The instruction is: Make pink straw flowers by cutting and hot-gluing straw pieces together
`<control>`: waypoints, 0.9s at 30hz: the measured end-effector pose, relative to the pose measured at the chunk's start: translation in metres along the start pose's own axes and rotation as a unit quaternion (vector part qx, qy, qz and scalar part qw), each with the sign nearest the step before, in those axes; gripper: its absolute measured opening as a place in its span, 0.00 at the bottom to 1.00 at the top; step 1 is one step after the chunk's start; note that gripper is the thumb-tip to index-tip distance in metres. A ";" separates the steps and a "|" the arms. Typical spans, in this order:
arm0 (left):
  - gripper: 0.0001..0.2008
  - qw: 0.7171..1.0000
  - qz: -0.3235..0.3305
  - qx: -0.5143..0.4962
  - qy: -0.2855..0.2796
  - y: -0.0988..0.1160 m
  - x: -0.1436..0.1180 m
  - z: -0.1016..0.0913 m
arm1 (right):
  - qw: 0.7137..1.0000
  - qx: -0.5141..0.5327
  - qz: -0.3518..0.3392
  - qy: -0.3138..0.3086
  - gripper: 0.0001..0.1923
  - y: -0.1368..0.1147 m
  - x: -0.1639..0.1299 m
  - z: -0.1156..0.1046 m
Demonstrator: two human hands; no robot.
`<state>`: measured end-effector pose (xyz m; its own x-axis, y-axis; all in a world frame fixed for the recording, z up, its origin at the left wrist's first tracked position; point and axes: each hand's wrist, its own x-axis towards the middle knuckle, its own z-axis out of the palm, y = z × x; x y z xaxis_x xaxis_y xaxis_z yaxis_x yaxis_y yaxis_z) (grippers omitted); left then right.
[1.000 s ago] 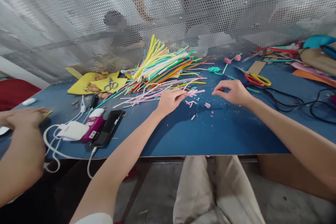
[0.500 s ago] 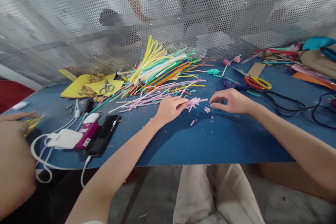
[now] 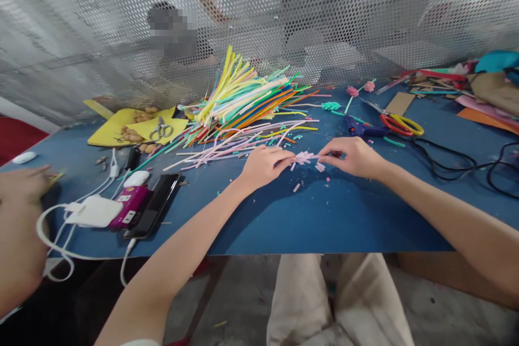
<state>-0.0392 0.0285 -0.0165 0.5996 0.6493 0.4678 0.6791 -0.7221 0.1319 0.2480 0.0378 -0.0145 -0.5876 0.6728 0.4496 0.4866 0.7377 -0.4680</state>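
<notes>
The blue tabletop (image 3: pixel 284 227) carried a bundle of coloured stems (image 3: pixel 247 100), between ten and eleven o'clock from the lilac sprig (image 3: pixel 305 157). The left hand (image 3: pixel 263 166) had its fingers clamped on the sprig, which extended toward three o'clock; the right hand's (image 3: pixel 352 157) fingers pinched its tip, the sprig at their nine o'clock. A lilac offcut (image 3: pixel 297 187) lay near six.

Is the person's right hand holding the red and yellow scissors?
No, the scissors lie on the table beyond the right hand, whose fingertips are at the end of the pale pink piece.
</notes>
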 end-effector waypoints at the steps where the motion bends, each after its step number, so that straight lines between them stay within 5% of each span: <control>1: 0.17 1.000 0.000 0.000 -0.001 0.000 0.000 0.000 | 1.000 0.002 -0.004 0.002 0.14 0.001 0.000 -0.001; 18: 0.16 1.000 0.007 -0.006 -0.005 0.002 -0.002 -0.001 | 0.998 0.043 -0.001 -0.052 0.14 0.005 -0.003 -0.011; 27: 0.17 1.000 0.001 -0.013 -0.018 0.010 -0.006 0.001 | 0.999 0.033 0.022 -0.024 0.13 0.011 -0.007 -0.024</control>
<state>-0.0354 0.0179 -0.0188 0.6155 0.6560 0.4369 0.6676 -0.7286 0.1535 0.2730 0.0428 -0.0042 -0.5975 0.6992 0.3925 0.4698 0.7019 -0.5353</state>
